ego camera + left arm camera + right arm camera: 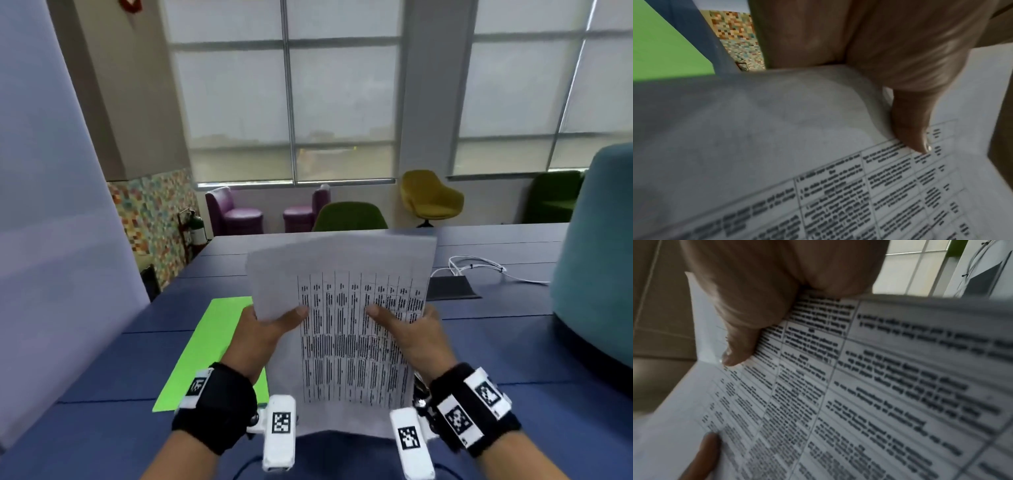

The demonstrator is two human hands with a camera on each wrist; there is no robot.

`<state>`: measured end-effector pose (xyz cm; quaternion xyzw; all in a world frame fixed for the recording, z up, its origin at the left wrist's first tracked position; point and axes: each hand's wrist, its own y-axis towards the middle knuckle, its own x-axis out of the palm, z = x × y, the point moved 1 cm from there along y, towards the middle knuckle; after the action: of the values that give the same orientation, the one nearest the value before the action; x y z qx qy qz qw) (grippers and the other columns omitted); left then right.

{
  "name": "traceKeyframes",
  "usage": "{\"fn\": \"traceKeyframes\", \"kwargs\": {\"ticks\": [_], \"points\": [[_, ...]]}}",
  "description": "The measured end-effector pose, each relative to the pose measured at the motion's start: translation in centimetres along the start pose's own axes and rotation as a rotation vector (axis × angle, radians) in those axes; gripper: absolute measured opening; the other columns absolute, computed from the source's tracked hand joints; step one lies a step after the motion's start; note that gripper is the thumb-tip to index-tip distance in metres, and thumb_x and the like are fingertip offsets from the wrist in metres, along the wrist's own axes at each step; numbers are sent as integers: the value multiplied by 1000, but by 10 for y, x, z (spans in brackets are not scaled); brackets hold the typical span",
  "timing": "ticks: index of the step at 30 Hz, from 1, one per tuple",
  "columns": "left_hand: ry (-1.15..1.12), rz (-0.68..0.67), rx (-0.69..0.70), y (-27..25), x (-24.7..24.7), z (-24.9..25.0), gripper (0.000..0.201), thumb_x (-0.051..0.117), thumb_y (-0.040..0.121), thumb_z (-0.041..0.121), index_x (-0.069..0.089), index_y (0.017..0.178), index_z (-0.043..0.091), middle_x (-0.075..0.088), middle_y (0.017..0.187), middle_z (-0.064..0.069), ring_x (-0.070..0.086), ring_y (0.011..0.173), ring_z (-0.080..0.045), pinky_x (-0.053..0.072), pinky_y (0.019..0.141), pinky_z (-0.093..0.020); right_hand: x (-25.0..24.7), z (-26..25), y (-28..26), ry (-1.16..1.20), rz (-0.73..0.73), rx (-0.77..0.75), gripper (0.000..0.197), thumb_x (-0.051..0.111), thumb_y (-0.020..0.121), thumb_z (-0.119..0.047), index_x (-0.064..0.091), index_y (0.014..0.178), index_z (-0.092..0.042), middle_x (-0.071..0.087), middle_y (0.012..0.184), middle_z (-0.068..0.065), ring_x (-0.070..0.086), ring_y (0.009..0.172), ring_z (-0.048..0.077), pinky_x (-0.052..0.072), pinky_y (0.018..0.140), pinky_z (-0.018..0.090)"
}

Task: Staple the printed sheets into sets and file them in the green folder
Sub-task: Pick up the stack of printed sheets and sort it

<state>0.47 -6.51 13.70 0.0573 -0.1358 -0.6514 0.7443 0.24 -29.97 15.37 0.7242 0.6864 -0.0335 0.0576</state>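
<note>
Both hands hold up a stack of printed sheets (346, 308) with a dense table on them, raised above the blue table. My left hand (263, 329) grips the left edge, thumb on the front; the thumb (912, 129) presses the page in the left wrist view. My right hand (404, 329) grips the right edge with its thumb (740, 350) on the print. The green folder (205, 349) lies flat on the table at the left, partly behind my left hand, and shows as a green patch (663, 45) in the left wrist view. No stapler shows clearly.
The blue table (496, 342) stretches ahead. A white cable (479, 267) and a dark flat panel (448, 287) lie at the right behind the sheets. A teal chair back (596, 257) stands at the far right. A pale partition (51, 205) stands at the left.
</note>
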Motion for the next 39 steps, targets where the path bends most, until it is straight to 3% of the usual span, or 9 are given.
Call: {"fn": "traceKeyframes", "kwargs": {"ticks": [5,9,16,20,26,28,32,36,39], "points": [[67,-71,54,-6,-6,-27,54,91,38,31,77,88,15,77,98,-8,71,91,-20,58,75,-24,1,25,0,-57,-88,57,61,82,72,-41,46,113,-15,53,106,-5,49,100,11,37,109,40],[-30,-59,88,2,-5,-3,90,94,25,56,71,97,7,77,94,-9,71,85,-24,59,74,-34,-1,22,7,-58,-132,68,81,85,69,-37,39,129,-9,52,126,7,48,102,15,34,112,45],[-8,274,396,4,18,46,58,56,81,68,67,99,14,70,96,17,60,95,-4,44,85,-27,0,34,21,-49,-133,72,130,94,36,-58,34,140,-11,50,140,13,48,129,32,35,114,51],[70,434,429,1,31,40,22,66,90,33,61,76,17,63,61,18,53,57,2,41,56,-14,-3,49,31,-41,-186,26,95,97,40,-52,56,117,-13,74,109,1,68,108,20,47,104,44],[105,364,614,0,17,28,63,62,73,72,60,95,13,61,77,16,52,61,5,40,55,-9,-4,48,30,-35,-290,-48,41,86,63,-24,72,99,-12,79,97,-1,75,93,14,53,97,41],[102,213,552,1,6,15,84,77,56,71,56,107,7,63,87,12,59,73,3,46,64,-10,-2,49,32,-72,-281,-65,33,86,62,-33,76,91,-21,79,96,-2,75,94,17,55,96,44],[284,90,274,6,-2,-23,29,84,69,3,67,88,17,69,72,33,62,72,18,46,68,-2,4,48,35,-88,-251,-118,32,84,65,-35,75,93,-24,79,96,-9,73,97,14,54,98,46],[241,224,153,28,-2,-18,11,79,76,15,70,76,21,69,61,26,62,59,14,49,58,-7,11,41,44,-77,-183,-23,43,87,62,-45,73,87,-13,74,92,24,62,93,57,53,84,64],[277,237,46,42,-2,-31,9,74,83,28,70,84,20,71,77,18,67,68,6,53,64,-14,4,52,60,-151,-180,149,69,89,51,-60,62,87,-7,46,51,1,38,41,19,41,50,28]]}}
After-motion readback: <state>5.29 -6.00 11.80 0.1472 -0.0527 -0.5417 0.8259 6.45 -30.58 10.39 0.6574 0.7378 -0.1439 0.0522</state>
